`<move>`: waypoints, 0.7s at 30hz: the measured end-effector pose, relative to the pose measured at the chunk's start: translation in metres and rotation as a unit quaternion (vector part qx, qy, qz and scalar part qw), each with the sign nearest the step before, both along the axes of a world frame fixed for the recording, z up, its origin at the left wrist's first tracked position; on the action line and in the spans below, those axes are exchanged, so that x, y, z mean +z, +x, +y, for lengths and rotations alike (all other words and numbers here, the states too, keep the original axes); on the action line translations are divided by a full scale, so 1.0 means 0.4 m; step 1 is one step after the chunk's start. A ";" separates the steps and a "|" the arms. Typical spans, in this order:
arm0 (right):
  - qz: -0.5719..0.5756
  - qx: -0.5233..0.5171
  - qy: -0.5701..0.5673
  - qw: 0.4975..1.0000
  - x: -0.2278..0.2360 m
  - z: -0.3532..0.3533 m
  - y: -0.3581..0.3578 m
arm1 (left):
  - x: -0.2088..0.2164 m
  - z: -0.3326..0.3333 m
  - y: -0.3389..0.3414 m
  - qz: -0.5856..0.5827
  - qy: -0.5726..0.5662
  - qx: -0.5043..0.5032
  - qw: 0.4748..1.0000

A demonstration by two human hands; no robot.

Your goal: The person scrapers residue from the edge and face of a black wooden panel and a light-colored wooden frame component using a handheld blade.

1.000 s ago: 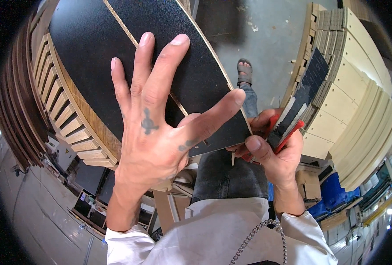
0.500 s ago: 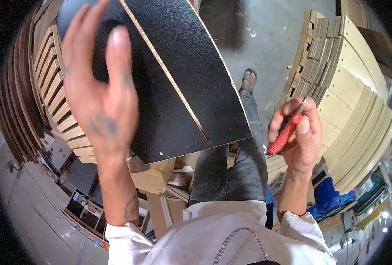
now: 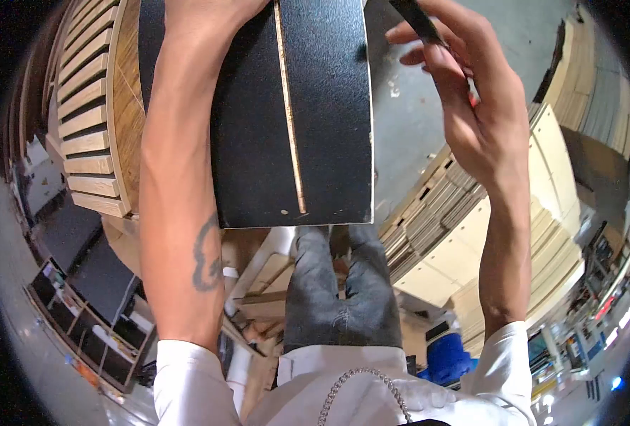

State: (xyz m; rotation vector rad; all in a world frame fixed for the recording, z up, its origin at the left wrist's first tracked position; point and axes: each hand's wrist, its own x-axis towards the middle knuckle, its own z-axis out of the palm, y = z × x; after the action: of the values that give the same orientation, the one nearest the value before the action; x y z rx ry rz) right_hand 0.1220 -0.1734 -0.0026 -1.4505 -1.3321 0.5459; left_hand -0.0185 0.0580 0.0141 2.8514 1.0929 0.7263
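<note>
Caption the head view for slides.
Right hand holding a dark strip beside a black panel with a pale line.

1 slatted wooden panel [image 3: 85, 143] left, pale board stack [image 3: 464, 238] and blue bundle [image 3: 448, 357] right.

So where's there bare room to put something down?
On the black board, between its pale groove and right edge. Bare grey floor lies between that edge and the stacked boards, below the right hand. The left forearm crowds the board's left side.

Both forearms [image 3: 180, 170] extended, left hand [image 3: 212, 11] mostly out of view, right hand [image 3: 480, 106] with fingers [image 3: 471, 27] curled
</note>
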 end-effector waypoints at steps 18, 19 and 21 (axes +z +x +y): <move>-0.307 -0.023 0.081 0.948 0.028 0.209 0.139 | -0.057 -0.048 0.019 -0.123 -0.018 -0.049 0.991; -0.302 -0.022 0.100 0.948 0.033 0.208 0.140 | -0.050 -0.049 0.016 -0.125 0.001 -0.063 0.990; -0.125 -0.091 -0.084 0.984 0.063 0.175 0.139 | -0.030 -0.095 0.034 -0.104 -0.021 -0.069 0.992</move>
State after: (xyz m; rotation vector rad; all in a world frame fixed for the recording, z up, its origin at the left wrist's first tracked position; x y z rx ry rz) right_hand 0.1778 -0.1035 0.0226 -1.8067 -1.3535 0.3715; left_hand -0.0051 0.0202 0.0021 2.7058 0.8637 0.9517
